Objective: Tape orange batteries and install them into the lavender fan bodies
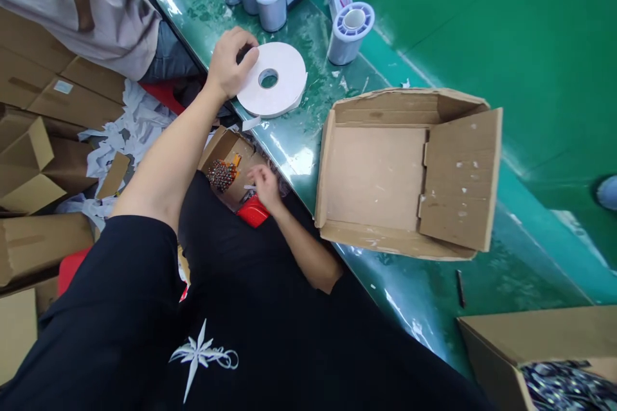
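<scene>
My left hand [229, 64] is at the near edge of the shiny green table, its fingers curled and its thumb on the rim of a white roll of tape [289, 74]. The roll lies flat, with a short loose end [251, 123] sticking out over the table edge. Below the table edge, my right hand [265, 186] hangs over an open cardboard box [245, 157], slightly blurred, fingers loosely bent and apart. A small white strip shows just beside its fingers; whether they touch it is unclear. Inside that box lies a bundle of thin orange pieces with dark tips [223, 174].
An empty shallow cardboard box [376, 173] sits on the table. Several pale blue cylinders [270, 3] stand farther back, another [351, 32] apart. A carton of dark shiny parts [569, 385] is lower right. A seated person [120, 19], cartons [48, 244] and white scraps [130, 122] are left.
</scene>
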Available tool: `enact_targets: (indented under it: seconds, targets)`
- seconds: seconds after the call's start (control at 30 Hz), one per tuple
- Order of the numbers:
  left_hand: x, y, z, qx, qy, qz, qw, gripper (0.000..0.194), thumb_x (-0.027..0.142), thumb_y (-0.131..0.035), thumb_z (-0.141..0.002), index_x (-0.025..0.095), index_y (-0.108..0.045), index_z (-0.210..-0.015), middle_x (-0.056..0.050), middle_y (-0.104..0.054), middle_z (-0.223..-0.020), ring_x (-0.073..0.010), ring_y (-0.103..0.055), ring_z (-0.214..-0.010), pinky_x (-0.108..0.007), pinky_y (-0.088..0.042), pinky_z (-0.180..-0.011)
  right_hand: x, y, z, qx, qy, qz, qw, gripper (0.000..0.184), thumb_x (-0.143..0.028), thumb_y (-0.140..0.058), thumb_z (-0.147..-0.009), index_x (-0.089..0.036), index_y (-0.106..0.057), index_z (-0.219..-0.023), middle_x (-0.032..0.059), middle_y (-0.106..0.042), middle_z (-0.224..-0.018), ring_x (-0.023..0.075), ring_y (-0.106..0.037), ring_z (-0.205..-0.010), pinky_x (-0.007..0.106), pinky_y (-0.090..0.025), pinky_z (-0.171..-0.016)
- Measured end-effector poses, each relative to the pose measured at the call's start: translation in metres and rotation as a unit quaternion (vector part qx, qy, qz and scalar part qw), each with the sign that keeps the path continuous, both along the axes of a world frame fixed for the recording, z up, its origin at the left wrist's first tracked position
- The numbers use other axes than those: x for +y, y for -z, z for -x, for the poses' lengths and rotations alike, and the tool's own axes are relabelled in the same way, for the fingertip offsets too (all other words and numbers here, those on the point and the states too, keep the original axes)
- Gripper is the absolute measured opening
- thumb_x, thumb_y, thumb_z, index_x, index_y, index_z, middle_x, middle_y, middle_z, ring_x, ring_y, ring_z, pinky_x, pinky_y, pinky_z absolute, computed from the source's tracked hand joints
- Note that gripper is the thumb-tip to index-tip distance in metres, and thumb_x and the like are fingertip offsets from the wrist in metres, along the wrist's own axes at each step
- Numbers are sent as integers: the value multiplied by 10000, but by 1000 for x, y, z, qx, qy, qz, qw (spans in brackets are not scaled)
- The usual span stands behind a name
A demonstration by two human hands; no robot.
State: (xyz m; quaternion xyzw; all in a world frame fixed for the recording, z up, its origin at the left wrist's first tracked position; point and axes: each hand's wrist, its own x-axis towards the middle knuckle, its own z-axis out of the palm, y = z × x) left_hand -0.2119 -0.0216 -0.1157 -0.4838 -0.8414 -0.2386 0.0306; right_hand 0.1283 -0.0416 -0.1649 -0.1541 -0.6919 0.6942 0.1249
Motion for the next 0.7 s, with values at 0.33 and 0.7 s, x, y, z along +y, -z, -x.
enact_targets:
  seconds: [0.33,0.7]
  targets:
    - [-29,30,-1,-89,36,-261,960,706,869,-433,-1055,229,-702,-1188,-56,-710,-1076,-224,-628,-1008,-396,-513,-898,59,-98,-99,75,159,-488,855,634,-443,-816,-950,-261,-622,-1525,157,-737,-1431,367,-725,-1244,570,-611,-1054]
    - [-308,99,-131,-419,-12,-320,849,890,901,-733,-835,256,-678,-1447,-151,-784,-1250,-307,-755,-1117,-436,-613,-964,-51,-143,-46,23,54,-668,742,345,-185,-698,-980,-295,-771,-1299,7,-762,-723,236,-678,-563,363,-518,-504]
